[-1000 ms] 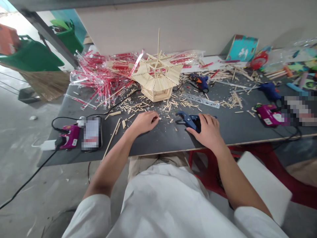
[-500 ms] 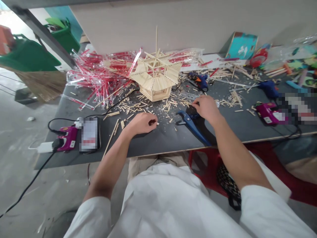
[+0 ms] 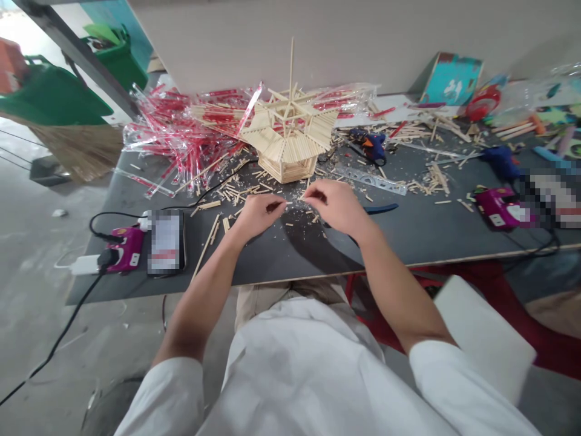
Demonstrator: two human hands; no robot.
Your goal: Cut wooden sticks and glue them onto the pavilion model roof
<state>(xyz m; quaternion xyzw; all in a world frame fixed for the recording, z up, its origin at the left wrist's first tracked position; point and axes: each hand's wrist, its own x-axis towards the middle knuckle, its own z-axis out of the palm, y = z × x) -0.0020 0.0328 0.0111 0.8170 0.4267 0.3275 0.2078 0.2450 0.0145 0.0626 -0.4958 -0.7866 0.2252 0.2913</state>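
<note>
Well along by the look of it, a many-sided wooden stick pavilion (image 3: 287,151) stands toward the back of the table (image 3: 399,239), a little left of centre. Its low walls and sloped roof panels look fully laid, while the top is an open frame of bare sticks around a tall central spike, with no cladding on it yet. Nearer the front edge, the left hand (image 3: 258,215) pinches a thin wooden sliver (image 3: 290,203) narrowly between its fingertips. The right hand (image 3: 329,203) curls toward the sliver's far end, and whether it grips is hidden. Loose cut sticks (image 3: 236,195) litter the table around them, a blue hot glue gun (image 3: 370,145) lies back right, and red-wrapped stick packs (image 3: 181,142) heap back left.
</note>
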